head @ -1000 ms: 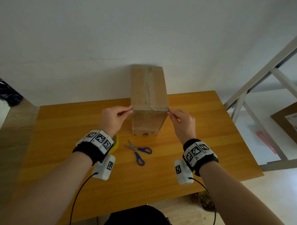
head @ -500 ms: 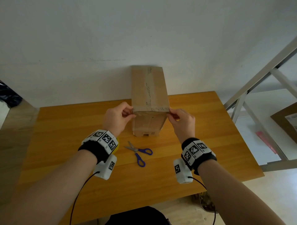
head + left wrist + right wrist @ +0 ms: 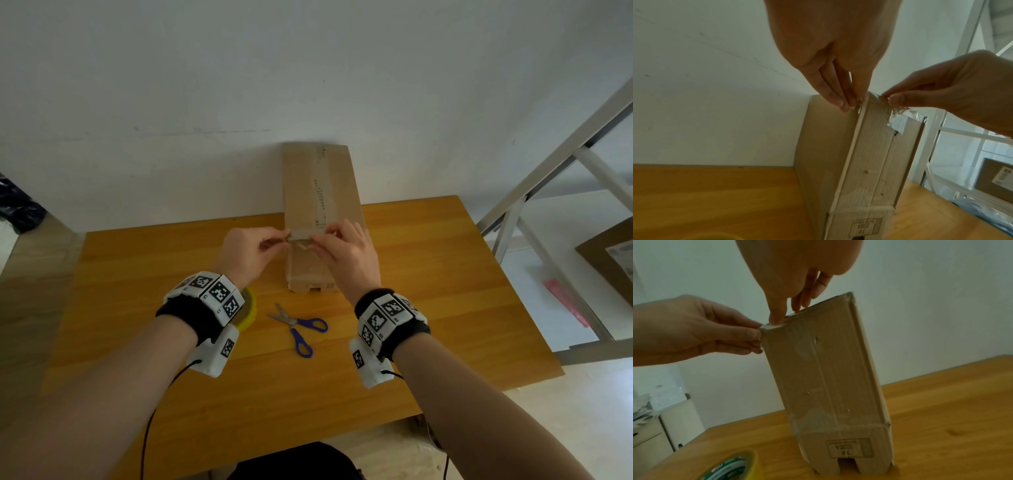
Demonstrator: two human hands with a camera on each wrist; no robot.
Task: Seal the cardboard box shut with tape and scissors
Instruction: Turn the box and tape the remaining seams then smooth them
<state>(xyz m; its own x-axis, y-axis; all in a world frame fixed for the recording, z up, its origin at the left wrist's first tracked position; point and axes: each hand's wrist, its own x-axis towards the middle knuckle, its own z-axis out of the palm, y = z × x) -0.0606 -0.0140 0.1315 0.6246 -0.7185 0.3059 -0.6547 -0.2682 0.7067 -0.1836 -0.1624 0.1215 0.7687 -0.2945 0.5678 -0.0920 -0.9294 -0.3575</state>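
Cardboard box (image 3: 320, 192) stands upright; left hand (image 3: 248, 251) and right hand (image 3: 346, 251) pinch its near top edge

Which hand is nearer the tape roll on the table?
Left. The left hand is up at the box edge, its wrist just above the tape roll; the right hand is farther right, beyond the scissors.

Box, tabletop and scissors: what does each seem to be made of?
The box looks like matte brown cardboard, creased along its edges, with glossy clear tape crinkled at its top corner. The tabletop looks like smooth orange-brown wood or wood-look laminate; grain streaks show, but which one is unclear. The scissors have grey, likely metal blades and shiny blue, probably plastic handles.
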